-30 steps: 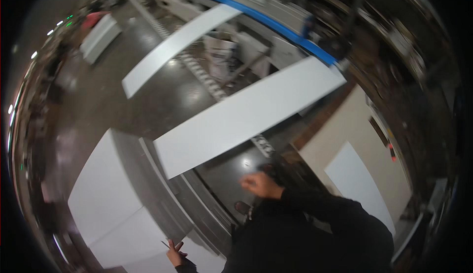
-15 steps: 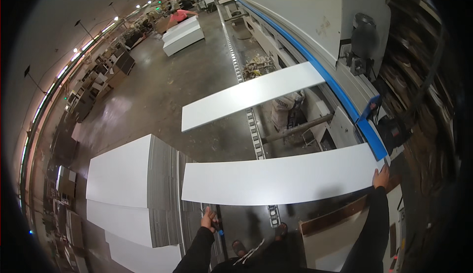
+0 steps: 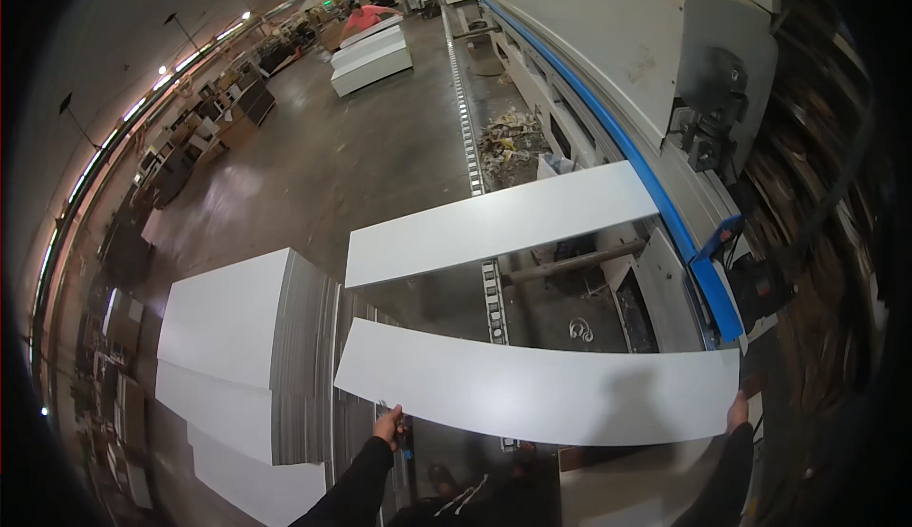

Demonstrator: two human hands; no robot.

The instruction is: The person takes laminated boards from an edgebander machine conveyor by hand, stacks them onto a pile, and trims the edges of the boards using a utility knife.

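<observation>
A long white panel (image 3: 541, 384) lies across in front of me, its right end beside the blue rail (image 3: 608, 118) of the machine. My right hand (image 3: 738, 413) grips the panel's right end at the near corner, fingers partly hidden. On the near edge toward the left end, my left hand (image 3: 388, 425) is closed at the panel, its fingertips partly out of sight. A second white panel (image 3: 503, 223) lies farther off, its right end at the blue rail.
Left of me stand stacks of white panels (image 3: 228, 318). A roller track (image 3: 465, 118) runs along the machine (image 3: 608, 42). Scraps (image 3: 508, 137) lie beside the track. A board (image 3: 617, 484) is near my right leg. Far off, a person (image 3: 366, 19) stands by another panel stack (image 3: 375, 59).
The near panel has come toward me, its right end away from the blue rail. Both hands have moved with it, the left now at its edge. The far panel has slid along the rail toward me.
</observation>
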